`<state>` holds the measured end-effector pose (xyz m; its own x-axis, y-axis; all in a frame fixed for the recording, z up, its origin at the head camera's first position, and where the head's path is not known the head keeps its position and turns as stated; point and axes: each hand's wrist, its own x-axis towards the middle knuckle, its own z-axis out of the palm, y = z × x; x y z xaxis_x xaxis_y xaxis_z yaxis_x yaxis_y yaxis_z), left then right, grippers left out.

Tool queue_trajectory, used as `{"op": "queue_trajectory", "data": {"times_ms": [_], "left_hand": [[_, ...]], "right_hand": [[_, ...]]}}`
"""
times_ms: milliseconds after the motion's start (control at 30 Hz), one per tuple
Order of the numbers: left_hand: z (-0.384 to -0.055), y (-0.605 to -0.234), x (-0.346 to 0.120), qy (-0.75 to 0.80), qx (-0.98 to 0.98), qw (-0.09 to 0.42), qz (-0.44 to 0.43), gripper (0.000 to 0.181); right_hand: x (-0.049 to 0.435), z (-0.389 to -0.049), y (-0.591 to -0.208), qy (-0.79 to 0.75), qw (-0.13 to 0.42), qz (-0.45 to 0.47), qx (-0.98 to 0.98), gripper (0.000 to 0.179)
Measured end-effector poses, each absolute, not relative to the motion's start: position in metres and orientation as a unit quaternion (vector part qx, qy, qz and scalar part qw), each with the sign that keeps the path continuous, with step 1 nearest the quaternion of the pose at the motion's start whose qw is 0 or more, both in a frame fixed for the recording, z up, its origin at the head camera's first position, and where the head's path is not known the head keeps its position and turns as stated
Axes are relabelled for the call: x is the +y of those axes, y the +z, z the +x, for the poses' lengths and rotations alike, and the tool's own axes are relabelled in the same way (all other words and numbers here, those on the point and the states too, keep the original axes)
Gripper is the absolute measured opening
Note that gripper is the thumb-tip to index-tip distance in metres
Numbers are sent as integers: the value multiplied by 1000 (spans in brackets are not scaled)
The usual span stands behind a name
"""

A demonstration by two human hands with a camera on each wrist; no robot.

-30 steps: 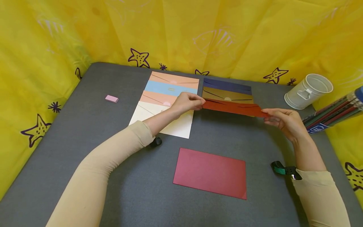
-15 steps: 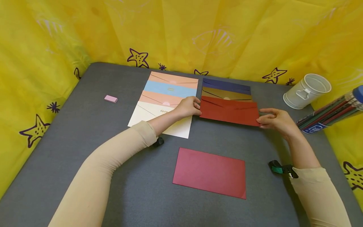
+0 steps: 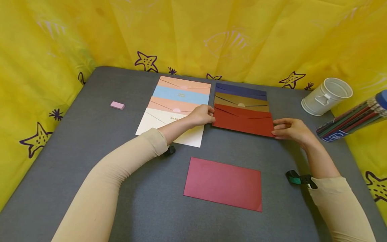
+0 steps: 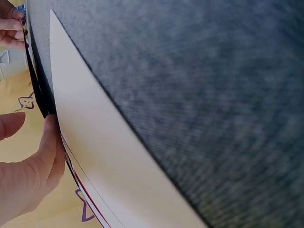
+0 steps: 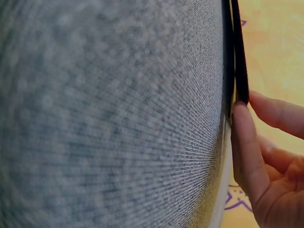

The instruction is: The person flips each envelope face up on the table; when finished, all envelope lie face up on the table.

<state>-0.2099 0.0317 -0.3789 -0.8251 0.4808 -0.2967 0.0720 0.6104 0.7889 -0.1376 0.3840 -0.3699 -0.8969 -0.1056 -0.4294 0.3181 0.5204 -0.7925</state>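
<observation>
A red envelope [image 3: 242,121], flap side up, lies low over the front of a brown envelope [image 3: 242,101] with a round seal. Behind that shows a navy envelope [image 3: 241,90]. My right hand [image 3: 291,130] pinches the red envelope's right corner between thumb and fingers; the right wrist view shows its dark edge [image 5: 241,57] just off the table. At the left corner, my left hand [image 3: 200,115] touches the edge with its fingertips, while its thumb [image 4: 12,125] stands apart from it in the left wrist view. The left forearm partly hides a white envelope [image 3: 158,121].
Left of the hands lie overlapping peach [image 3: 185,83], blue [image 3: 181,95] and white envelopes. A dark pink envelope [image 3: 222,184] lies in front. Also on the table are a pink eraser [image 3: 117,105], a white metal cup [image 3: 326,97] and a tub of pencils [image 3: 353,117] at right.
The red envelope has come down from a raised, tilted position to nearly flat in front of the brown one. Both hands lowered with it, and the left thumb has come off its corner.
</observation>
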Motion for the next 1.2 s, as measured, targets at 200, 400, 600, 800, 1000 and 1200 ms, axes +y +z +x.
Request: {"op": "queue_trajectory", "data": {"times_ms": [200,400,600,800,1000,1200], "left_hand": [[-209,-376,33,405,864,254,156,52],[-210,-375,33,400,865,259,157,50],[-208,-371,32,389,870,253,169,49],[-203,-367,31,369,874,227,222,45],[-188,-367,34,319,859,227,329,40],[-171,-369,39,282,822,263,419,38]], "right_hand": [[382,-138,-370,-493,239,64,834,66],[383,-137,-370,-505,249,55,825,61],[382,-135,-369,-490,223,44,842,54],[375,-131,-365,-458,185,19,870,46],[359,-123,-360,-438,193,-36,877,42],[338,-115,-358,-409,217,-124,878,32]]}}
